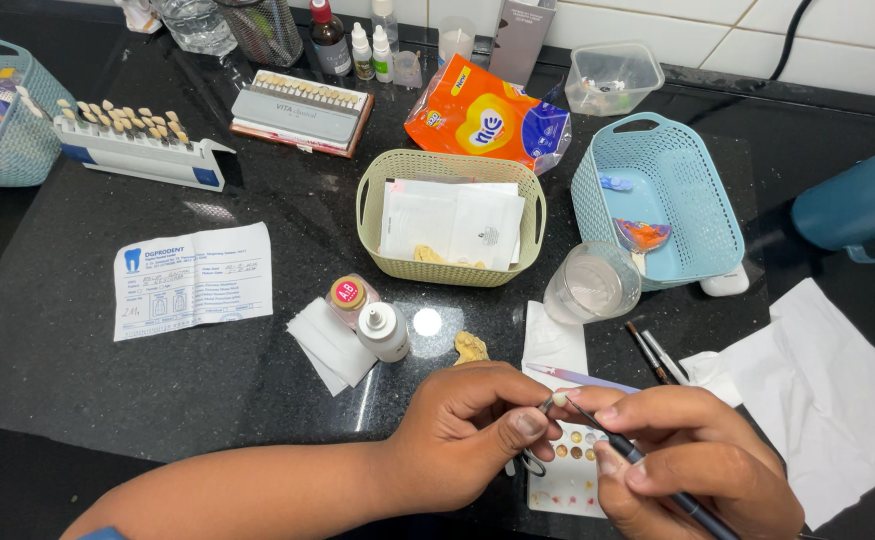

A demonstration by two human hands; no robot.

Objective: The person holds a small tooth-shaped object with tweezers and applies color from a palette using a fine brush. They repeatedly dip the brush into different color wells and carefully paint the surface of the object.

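My left hand (462, 435) grips a thin metal tweezer-like tool whose tip holds a small tooth-coloured piece (557, 399) above the counter. Holding a slim dark brush (647, 462) like a pen, my right hand (692, 455) points its tip at that small piece. Under both hands lies a white palette (567, 480) with small dots of yellowish and reddish colour. A small yellowish dental model (470, 347) rests on the black counter just beyond my left hand.
A beige basket (447, 270) with papers, a light-blue basket (662, 195), a clear cup (590, 283), two small bottles (369, 315), a printed form (193, 280), tooth shade guides (137, 145), an orange tissue pack (482, 125), white paper towels (832, 400) and a blue flask (857, 205) surround the hands.
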